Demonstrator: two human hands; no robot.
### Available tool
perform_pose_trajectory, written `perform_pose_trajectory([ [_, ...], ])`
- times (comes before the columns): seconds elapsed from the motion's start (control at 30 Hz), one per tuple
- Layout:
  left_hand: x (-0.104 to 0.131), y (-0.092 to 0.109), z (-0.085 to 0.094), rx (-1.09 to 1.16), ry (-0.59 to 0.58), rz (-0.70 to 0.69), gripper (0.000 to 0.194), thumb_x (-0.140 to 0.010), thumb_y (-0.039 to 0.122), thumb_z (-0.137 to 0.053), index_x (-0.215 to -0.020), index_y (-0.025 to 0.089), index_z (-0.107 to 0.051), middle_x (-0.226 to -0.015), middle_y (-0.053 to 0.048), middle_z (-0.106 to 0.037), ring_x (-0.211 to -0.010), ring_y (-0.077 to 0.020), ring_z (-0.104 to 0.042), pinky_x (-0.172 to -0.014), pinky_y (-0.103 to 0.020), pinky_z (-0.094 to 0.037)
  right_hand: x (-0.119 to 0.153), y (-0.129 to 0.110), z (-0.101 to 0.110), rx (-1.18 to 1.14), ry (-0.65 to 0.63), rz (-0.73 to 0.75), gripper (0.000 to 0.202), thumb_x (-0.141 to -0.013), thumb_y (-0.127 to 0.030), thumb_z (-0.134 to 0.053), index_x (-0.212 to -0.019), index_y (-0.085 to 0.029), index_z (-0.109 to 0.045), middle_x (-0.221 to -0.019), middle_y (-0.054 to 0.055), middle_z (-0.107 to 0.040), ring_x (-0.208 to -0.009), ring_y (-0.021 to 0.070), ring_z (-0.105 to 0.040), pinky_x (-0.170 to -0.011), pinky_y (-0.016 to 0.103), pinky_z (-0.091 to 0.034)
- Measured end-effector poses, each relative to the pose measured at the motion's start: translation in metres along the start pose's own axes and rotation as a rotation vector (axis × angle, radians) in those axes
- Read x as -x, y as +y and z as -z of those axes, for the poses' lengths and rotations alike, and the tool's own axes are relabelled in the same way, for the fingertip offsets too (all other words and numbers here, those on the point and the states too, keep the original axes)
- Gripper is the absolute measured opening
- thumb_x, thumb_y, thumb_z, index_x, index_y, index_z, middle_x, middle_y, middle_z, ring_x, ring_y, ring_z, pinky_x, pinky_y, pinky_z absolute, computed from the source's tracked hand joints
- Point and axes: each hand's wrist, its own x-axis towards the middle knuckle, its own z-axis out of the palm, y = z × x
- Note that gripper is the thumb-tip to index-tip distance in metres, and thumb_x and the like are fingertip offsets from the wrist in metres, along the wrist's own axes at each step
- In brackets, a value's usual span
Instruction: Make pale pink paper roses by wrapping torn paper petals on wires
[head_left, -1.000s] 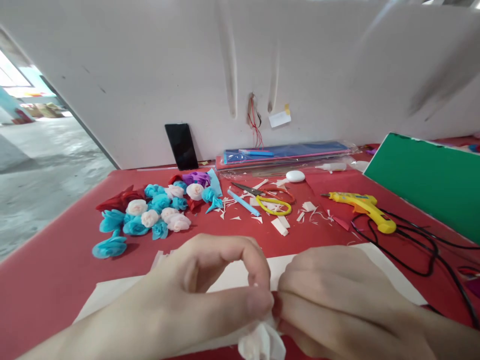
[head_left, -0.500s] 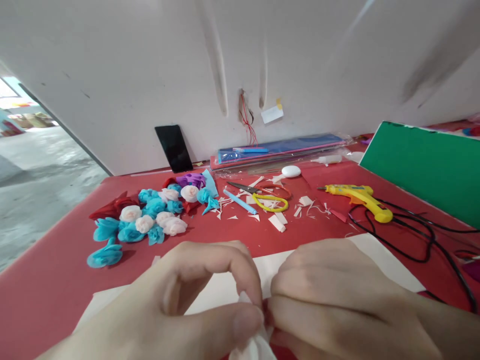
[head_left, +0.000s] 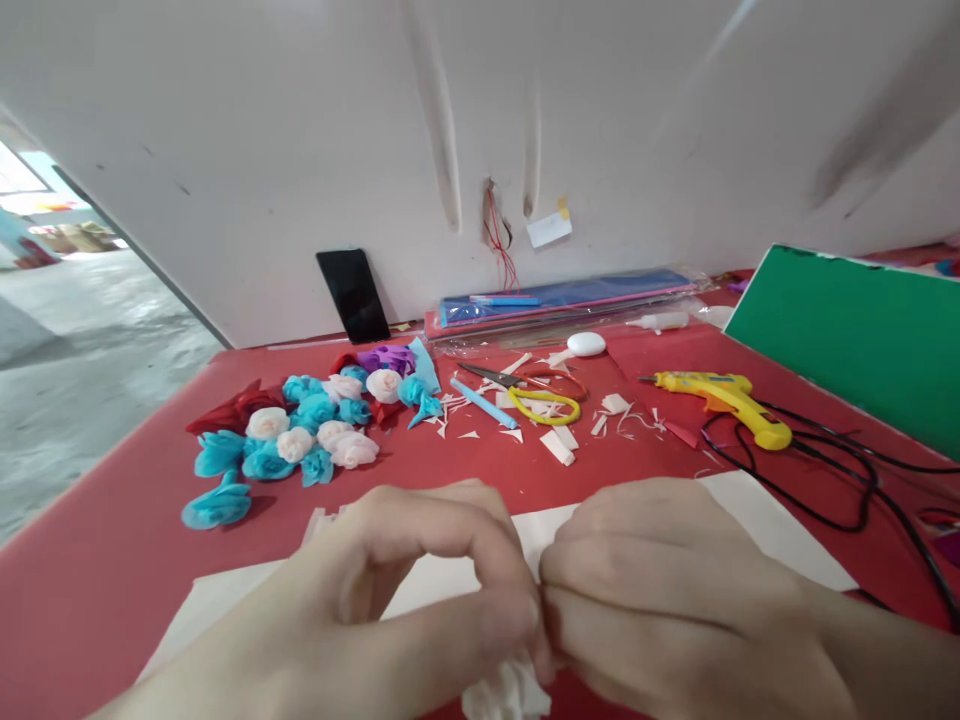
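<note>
My left hand (head_left: 390, 600) pinches a crumpled piece of white paper (head_left: 506, 692), which hangs below the thumb and fingertips. Right beside it, my right hand (head_left: 675, 590) is closed, its knuckles up and its fingertips meeting the left ones; what those fingers hold is hidden. Under both hands lies a flat white sheet (head_left: 780, 530) on the red table. Paper flowers in blue, pale pink, red and purple (head_left: 296, 445) are heaped beyond my left hand.
Scissors with a yellow and a red handle (head_left: 551, 405), a blue pen (head_left: 484, 403) and paper scraps lie mid-table. A yellow glue gun (head_left: 720, 400) with black cable is at right, by a green board (head_left: 847, 350). A black phone (head_left: 352, 295) leans on the wall.
My left thumb and fingertips have shifted slightly right, against the right hand. The white paper sits lower and shows less between them. The whole view has shifted slightly.
</note>
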Motion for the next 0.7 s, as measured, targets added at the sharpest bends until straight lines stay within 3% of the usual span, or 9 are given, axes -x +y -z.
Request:
perform_pose_trajectory([
  [0.17,-0.013,0.007,0.003,0.036,0.098,-0.064,0.032,-0.087,0.052,-0.056,-0.079,0.028,-0.075,-0.079,-0.002,-0.072,-0.073,-0.0205,-0.066,-0.072,-0.029,-0.057,0.002,0.015,-0.002,-0.088,0.184,0.074,0.017,-0.091,-0.008,-0.056,-0.083,-0.008,-0.070,-0.074,0.009,-0.074,-0.070,0.0130,-0.069,-0.072,0.020,-0.057],
  [0.3,-0.018,-0.001,0.002,0.117,0.268,-0.098,0.033,-0.085,0.057,-0.058,-0.088,0.029,-0.075,-0.087,-0.002,-0.073,-0.082,-0.0213,-0.067,-0.075,-0.029,-0.058,0.000,0.020,0.000,-0.187,0.238,0.016,0.017,-0.092,-0.011,-0.056,-0.088,-0.006,-0.071,-0.077,0.011,-0.075,-0.072,0.0137,-0.071,-0.075,0.022,-0.059],
  [0.5,-0.016,0.005,-0.010,0.167,0.408,-0.022,0.036,-0.067,0.066,-0.070,-0.079,0.033,-0.078,-0.094,0.003,-0.076,-0.095,-0.0240,-0.069,-0.084,-0.031,-0.058,0.002,0.024,-0.004,-0.271,0.336,-0.034,0.013,-0.090,-0.015,-0.060,-0.093,-0.012,-0.073,-0.077,0.010,-0.075,-0.072,0.0160,-0.070,-0.067,0.026,-0.060],
  [0.57,-0.017,0.005,-0.012,0.188,0.416,-0.053,0.037,-0.064,0.069,-0.071,-0.077,0.035,-0.078,-0.091,0.004,-0.077,-0.094,-0.0234,-0.070,-0.082,-0.030,-0.058,0.003,0.025,-0.006,-0.286,0.344,-0.069,0.014,-0.089,-0.015,-0.062,-0.095,-0.014,-0.074,-0.076,0.009,-0.075,-0.071,0.0168,-0.070,-0.066,0.027,-0.060],
  [0.7,-0.020,0.005,-0.013,0.234,0.305,-0.100,0.031,-0.072,0.066,-0.067,-0.075,0.038,-0.077,-0.089,0.008,-0.077,-0.096,-0.0197,-0.069,-0.085,-0.024,-0.057,0.001,0.023,-0.008,-0.341,0.356,-0.116,0.014,-0.088,-0.017,-0.063,-0.094,-0.015,-0.076,-0.073,0.009,-0.075,-0.065,0.0173,-0.070,-0.060,0.027,-0.059],
])
